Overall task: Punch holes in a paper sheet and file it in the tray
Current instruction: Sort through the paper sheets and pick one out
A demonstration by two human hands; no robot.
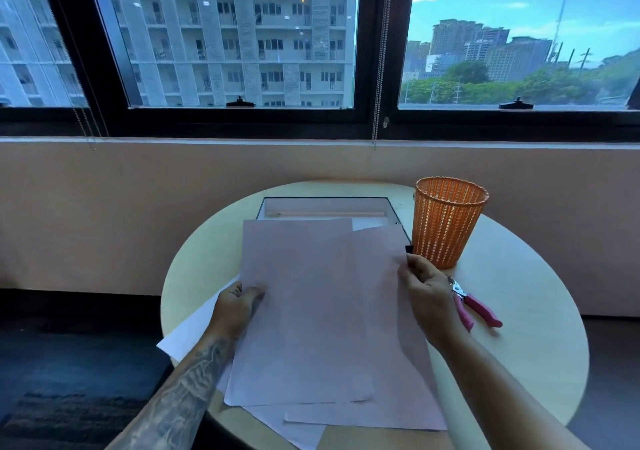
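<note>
Head view, left hand [239,306] pinching top sheet [304,311] at left edge, right hand [426,297] pinching second sheet [384,363] at right edge

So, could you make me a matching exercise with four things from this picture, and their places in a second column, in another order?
Things
1. orange basket
2. hole punch
3. tray
4. left hand

Places
A. lies on the table, right of the right hand
B. grips the left edge of a paper sheet
C. stands right of the tray
D. far side of the table, partly under the sheets

Pairs: 1-C, 2-A, 3-D, 4-B
</note>
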